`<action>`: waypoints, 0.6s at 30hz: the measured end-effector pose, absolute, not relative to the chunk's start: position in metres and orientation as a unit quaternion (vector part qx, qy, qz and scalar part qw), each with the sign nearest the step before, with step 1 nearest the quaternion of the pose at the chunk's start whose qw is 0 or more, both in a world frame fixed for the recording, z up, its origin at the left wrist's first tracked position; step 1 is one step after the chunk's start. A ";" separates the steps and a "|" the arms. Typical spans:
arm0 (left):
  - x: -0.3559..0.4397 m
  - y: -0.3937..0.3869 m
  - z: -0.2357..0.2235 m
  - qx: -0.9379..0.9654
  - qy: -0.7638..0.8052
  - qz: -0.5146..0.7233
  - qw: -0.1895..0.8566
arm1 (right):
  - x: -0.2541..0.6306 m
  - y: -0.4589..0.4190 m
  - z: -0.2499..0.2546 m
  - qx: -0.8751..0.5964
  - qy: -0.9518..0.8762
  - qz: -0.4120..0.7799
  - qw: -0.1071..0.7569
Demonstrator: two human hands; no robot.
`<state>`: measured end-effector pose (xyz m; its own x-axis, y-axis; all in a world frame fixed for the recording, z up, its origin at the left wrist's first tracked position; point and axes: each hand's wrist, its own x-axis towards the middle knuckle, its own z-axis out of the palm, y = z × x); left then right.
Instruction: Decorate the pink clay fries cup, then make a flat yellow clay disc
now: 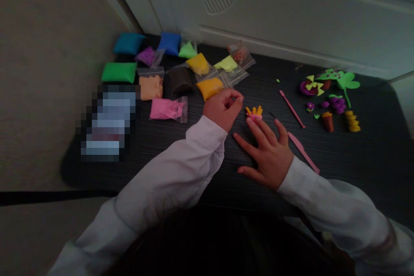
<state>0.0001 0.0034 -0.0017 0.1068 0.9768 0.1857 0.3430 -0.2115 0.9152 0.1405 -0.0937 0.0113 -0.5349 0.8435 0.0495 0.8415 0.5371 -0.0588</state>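
My left hand (223, 108) is closed, its thumb and forefinger pinched together above the dark table. Whatever may be between those fingertips is too small to make out. With fingers spread, my right hand (270, 151) lies low over the tabletop. One of its fingertips reaches the lower edge of a small pink clay cup of yellow clay fries (254, 113). Just beyond my left hand is a bag of orange-yellow clay (209, 88). To the right of my right hand lie a pink clay knife (303, 152) and a thin pink modelling tool (292, 108).
Several clay bags, including a pink one (166, 108) and a green one (119, 72), cover the table's left and back. A blurred-out phone-like slab (110, 123) sits at left. Finished clay pieces, such as purple grapes (337, 104), stand at right. A white door (291, 17) borders the back.
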 end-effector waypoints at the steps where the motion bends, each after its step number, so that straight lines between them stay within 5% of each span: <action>1: 0.000 0.003 -0.002 0.648 0.510 0.432 0.365 | 0.140 -0.094 0.011 -0.476 -0.879 0.017 0.035; 18: 0.000 0.003 0.000 0.657 0.515 0.420 0.356 | 0.143 -0.098 0.015 -0.502 -0.864 0.012 0.036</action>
